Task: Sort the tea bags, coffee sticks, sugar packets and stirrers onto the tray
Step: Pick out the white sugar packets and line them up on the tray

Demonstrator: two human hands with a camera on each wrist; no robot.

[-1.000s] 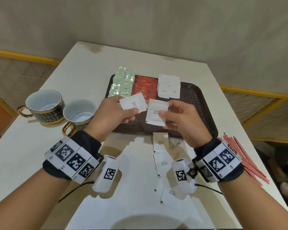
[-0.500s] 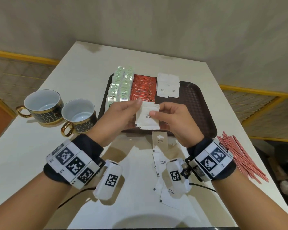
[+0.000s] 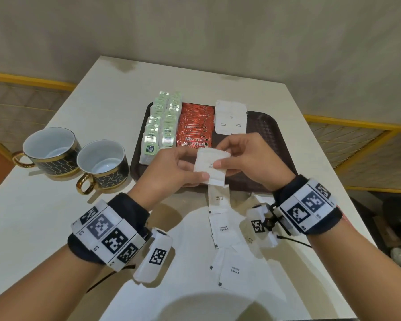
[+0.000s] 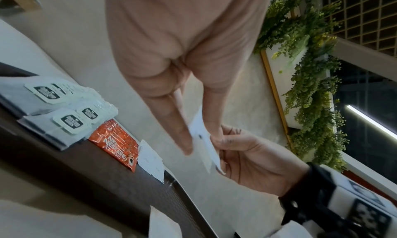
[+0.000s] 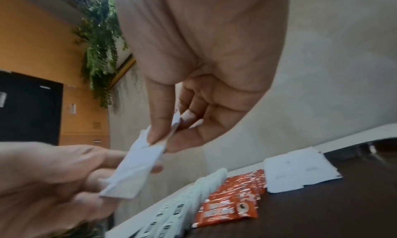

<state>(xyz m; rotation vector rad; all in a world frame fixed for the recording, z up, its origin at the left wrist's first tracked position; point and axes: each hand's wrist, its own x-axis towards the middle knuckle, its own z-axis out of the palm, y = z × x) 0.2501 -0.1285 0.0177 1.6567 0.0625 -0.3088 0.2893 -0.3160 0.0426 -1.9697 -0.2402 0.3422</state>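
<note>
Both hands hold a small stack of white sugar packets (image 3: 212, 167) above the front of the dark brown tray (image 3: 264, 135). My left hand (image 3: 198, 169) pinches its lower left part, and my right hand (image 3: 220, 156) pinches its right edge. The left wrist view shows the stack (image 4: 211, 155) edge-on between thumb and fingers; the right wrist view shows the stack (image 5: 133, 170) pinched too. On the tray lie rows of green tea bags (image 3: 162, 128), red coffee sticks (image 3: 195, 126) and white sugar packets (image 3: 229, 117). Several loose sugar packets (image 3: 222, 228) lie on the table below my hands. My right wristband hides nearly all of the stirrers.
Two dark cups with gold handles (image 3: 51, 149) (image 3: 102, 163) stand left of the tray. The right half of the tray holds nothing. The white table's right edge (image 3: 347, 205) runs close past my right wrist, with a yellow rail beyond it.
A second ago each hand held its own sugar packet apart. They have come together into one stack, now held by both hands slightly farther over the tray.
</note>
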